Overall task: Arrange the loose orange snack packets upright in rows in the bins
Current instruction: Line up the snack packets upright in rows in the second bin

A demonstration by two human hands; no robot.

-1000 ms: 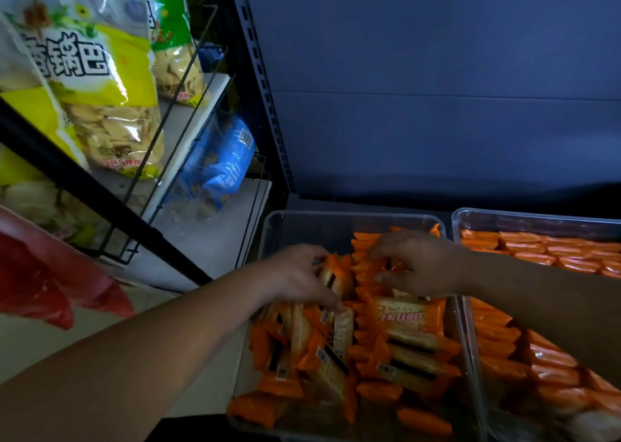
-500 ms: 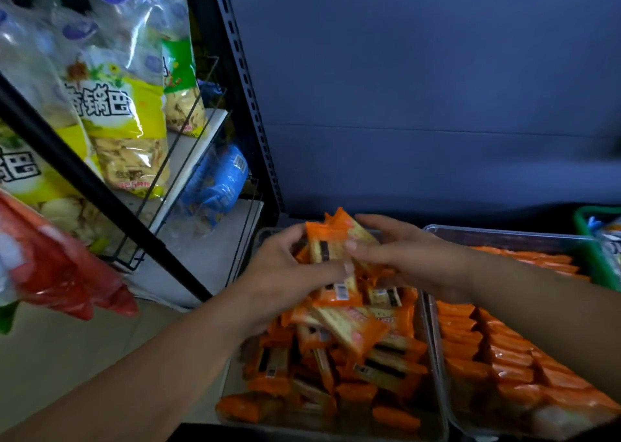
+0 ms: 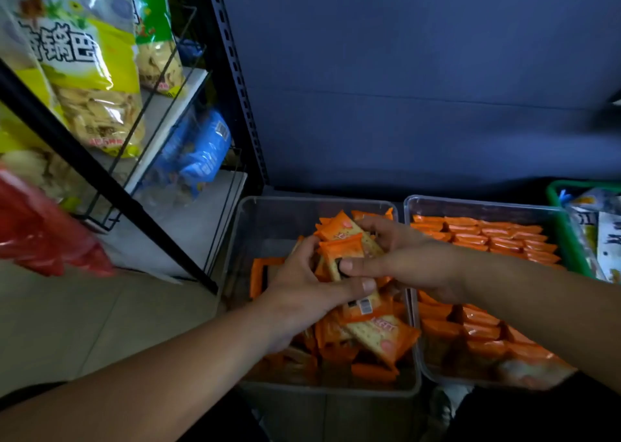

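Behind clear bins (image 3: 319,201): dark blue wall (image 3: 420,71); left, wire shelf (image 3: 168,119), pale floor (image 3: 67,324).

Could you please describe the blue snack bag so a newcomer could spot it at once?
Start at the black shelving rack on the left. On its lower white shelf sits the blue snack bag, the one blue pack below the yellow-green bags.
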